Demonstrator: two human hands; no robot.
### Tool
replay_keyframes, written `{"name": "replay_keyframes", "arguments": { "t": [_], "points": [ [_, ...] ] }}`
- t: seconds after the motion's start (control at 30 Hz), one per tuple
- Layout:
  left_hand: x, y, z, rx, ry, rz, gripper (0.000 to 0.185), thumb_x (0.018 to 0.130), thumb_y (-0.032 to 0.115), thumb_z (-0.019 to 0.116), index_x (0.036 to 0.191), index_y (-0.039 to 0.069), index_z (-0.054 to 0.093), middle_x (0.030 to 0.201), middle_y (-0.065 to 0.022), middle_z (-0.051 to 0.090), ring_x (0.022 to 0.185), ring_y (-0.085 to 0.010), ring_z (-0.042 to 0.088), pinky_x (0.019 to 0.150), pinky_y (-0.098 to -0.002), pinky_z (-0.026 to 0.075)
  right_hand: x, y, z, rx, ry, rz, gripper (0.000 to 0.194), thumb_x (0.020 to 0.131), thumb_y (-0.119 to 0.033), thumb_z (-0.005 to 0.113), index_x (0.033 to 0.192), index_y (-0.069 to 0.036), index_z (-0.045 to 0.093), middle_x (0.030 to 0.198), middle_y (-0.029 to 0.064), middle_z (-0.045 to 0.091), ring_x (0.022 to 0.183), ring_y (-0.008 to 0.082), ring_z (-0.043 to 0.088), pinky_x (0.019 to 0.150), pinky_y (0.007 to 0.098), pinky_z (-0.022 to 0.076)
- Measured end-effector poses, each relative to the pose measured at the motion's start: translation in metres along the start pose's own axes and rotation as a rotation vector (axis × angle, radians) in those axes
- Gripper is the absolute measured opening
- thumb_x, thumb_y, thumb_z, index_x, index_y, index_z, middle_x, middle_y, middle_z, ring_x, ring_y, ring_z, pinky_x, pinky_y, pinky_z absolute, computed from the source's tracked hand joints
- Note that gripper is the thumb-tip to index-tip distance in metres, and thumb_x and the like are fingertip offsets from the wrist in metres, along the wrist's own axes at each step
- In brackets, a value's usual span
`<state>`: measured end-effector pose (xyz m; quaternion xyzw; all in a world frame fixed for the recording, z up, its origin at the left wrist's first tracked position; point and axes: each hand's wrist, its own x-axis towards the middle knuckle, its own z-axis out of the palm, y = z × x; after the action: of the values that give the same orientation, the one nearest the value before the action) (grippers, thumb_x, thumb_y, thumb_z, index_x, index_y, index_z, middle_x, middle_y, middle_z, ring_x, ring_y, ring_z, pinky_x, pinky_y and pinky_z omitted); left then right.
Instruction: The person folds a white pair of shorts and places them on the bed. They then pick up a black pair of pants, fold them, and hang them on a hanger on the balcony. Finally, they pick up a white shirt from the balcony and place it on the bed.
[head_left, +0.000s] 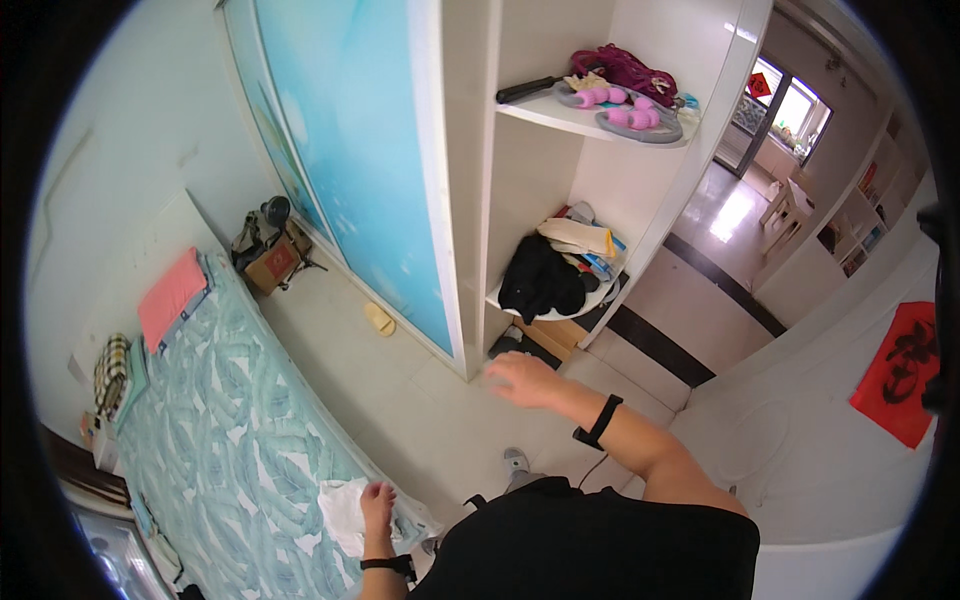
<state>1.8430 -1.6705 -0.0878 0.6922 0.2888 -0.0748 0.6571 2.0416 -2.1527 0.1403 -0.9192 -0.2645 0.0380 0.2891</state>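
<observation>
My left hand is over the near edge of the bed, at a white cloth that lies on the leaf-patterned sheet; its fingers look curled, and whether they grip the cloth does not show. In mid-air before the shelving, my right hand is stretched out with bent fingers and no object visible in it. Beyond it, the low shelf bears a black cloth item and a folded cream cloth. Both wrists wear black bands.
A pink pillow lies at the bed's far end. A yellow slipper and a cardboard box are on the floor. Blue sliding doors adjoin the shelving, whose upper shelf holds a maroon cord bundle. A doorway opens at right.
</observation>
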Motion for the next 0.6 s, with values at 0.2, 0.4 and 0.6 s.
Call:
{"name": "replay_keyframes", "arguments": {
  "t": [0.2,0.4,0.6],
  "points": [
    [-0.004,0.117,0.16,0.479,-0.29,0.299,0.04,0.111,0.032,0.078,0.129,-0.004,0.077,0.111,-0.0177,0.085,0.101,-0.0293,0.083,0.093,-0.0407,0.065,-0.002,0.057,-0.112,-0.022,0.172,-0.008,0.033,0.105,-0.032,0.08,0.127,-0.007,0.078,0.122,0.0156,0.079,0.118,0.0398,0.075,0.101,0.0499,0.0614],
    [-0.007,0.149,0.196,0.63,-0.393,0.324,0.044,0.11,0.035,0.078,0.13,-0.004,0.078,0.114,-0.022,0.086,0.106,-0.0335,0.084,0.097,-0.0436,0.065,-0.032,0.1,-0.114,0.033,0.18,0.089,0.032,0.105,-0.03,0.081,0.127,-0.007,0.079,0.122,0.0128,0.08,0.119,0.0384,0.075,0.098,0.0503,0.0615],
    [0.027,0.126,0.195,0.532,-0.447,0.08,0.042,0.109,0.035,0.078,0.125,-0.005,0.079,0.108,-0.0164,0.086,0.101,-0.0246,0.082,0.094,-0.0406,0.065,-0.083,0.092,-0.114,0.067,0.128,0.248,0.031,0.104,-0.028,0.082,0.127,-0.007,0.079,0.125,0.0147,0.078,0.118,0.0397,0.074,0.1,0.0509,0.06]
  ]
}}
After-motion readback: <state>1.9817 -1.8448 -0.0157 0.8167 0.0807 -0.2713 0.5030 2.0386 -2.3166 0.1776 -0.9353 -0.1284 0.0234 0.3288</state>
